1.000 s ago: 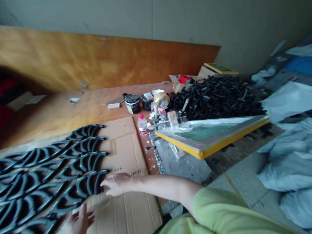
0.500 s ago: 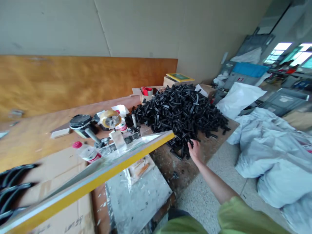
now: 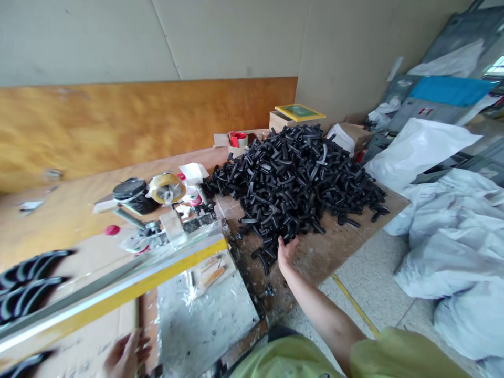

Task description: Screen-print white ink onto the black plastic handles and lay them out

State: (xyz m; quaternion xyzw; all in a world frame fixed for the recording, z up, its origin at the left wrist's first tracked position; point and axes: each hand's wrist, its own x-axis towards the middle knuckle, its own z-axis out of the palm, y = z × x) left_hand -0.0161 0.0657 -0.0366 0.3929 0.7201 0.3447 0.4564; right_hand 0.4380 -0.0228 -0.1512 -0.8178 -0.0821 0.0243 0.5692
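Observation:
My right hand (image 3: 287,252) is at the front edge of a large heap of black curved plastic parts (image 3: 291,178). Its thumb and fingers are apart, and the fingertips touch the heap; no part shows clearly in its grasp. Low in the picture, my left hand (image 3: 128,354) hangs over a cardboard sheet (image 3: 90,336), slightly blurred, fingers loosely apart with nothing visible in them. Between the hands stands a yellow-edged frame (image 3: 165,286), tilted above a grey, stained board (image 3: 205,320).
Curved black parts (image 3: 31,283) lie in rows at the left. Behind the frame are a dark tub (image 3: 136,197), a tape roll (image 3: 167,189) and a metal clamp (image 3: 151,233). White sacks (image 3: 452,247) fill the floor at right. A yellow-rimmed frame (image 3: 301,112) rests on a box behind the heap.
The view has shifted, so the heap appears larger. My right hand stays at the heap's front edge. My left hand has come into view at the bottom left. The yellow-edged frame sits lower.

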